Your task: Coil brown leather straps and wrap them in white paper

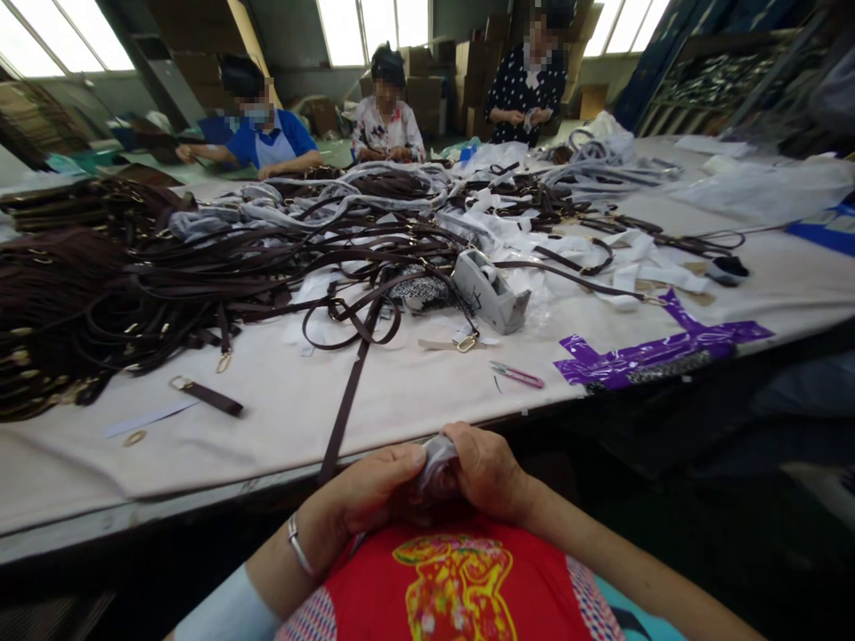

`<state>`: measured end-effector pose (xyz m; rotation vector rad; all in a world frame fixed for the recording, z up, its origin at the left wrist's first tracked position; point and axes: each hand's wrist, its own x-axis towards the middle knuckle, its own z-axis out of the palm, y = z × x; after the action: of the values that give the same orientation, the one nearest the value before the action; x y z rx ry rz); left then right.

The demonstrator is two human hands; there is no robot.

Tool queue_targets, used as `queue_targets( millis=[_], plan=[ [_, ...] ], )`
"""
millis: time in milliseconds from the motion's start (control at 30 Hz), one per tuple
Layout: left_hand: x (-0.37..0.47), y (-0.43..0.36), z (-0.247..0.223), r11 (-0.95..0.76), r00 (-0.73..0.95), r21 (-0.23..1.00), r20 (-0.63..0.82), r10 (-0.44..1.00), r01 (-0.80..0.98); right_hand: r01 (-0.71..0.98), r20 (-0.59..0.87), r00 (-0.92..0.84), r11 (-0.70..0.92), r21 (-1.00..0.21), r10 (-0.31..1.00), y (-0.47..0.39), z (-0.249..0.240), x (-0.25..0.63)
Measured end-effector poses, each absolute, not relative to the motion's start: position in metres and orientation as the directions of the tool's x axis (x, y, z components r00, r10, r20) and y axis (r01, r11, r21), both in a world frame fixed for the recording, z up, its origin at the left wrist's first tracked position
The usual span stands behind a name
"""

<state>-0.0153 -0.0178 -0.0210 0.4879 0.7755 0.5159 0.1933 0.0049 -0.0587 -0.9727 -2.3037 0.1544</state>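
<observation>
My left hand [378,485] and my right hand [491,467] are close together in front of my red apron [460,579]. Between them they grip a small bundle wrapped in greyish see-through plastic [437,456]; what is inside it I cannot make out. Both thumbs press on its upper end, and most of the other fingers are hidden. Just beyond the hands is the table edge, where a dark brown strap [344,414] hangs over. Pink-handled thread snips [519,375] lie on the table past my right hand.
Dark brown straps with gold buckles [166,276] heap across the table [280,401]. A grey tape dispenser [491,294] stands mid-table. Purple tape [655,352] covers the right front edge. A short strap piece [207,394] lies left. Several co-workers [387,116] are at the far side.
</observation>
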Motion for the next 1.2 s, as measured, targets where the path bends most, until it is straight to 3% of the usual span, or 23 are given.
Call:
queue_targets(
  millis=[167,300,633,800,967,1200],
  plan=[
    [-0.012,-0.026,-0.027,0.763,0.628,0.556,-0.475,0.616,-0.328,0.598,0.544,-0.519,0.735,-0.320,0.659,-0.001,-0.061,0.194],
    [-0.007,-0.032,-0.029,0.714,0.574,0.619,-0.470,0.671,-0.327,0.615,0.542,-0.477,0.703,-0.356,0.692,-0.005,-0.063,0.193],
    [0.002,-0.031,-0.039,0.654,0.379,0.710,-0.547,0.746,-0.263,0.621,0.119,-0.560,0.511,-0.594,0.820,0.005,-0.063,0.196],
    [-0.005,-0.027,-0.022,0.567,0.373,0.823,-0.520,0.768,-0.021,0.465,0.111,-0.743,0.628,-0.624,0.660,0.017,-0.029,0.210],
    [-0.007,-0.024,0.001,0.253,0.455,0.910,-0.388,0.802,0.329,0.385,0.122,-0.837,0.734,-0.559,0.533,0.016,-0.012,0.204],
    [-0.007,-0.026,-0.004,0.167,0.479,0.846,-0.437,0.762,0.506,0.541,-0.043,-0.810,0.716,-0.441,0.585,0.001,-0.025,0.194]
  ],
)
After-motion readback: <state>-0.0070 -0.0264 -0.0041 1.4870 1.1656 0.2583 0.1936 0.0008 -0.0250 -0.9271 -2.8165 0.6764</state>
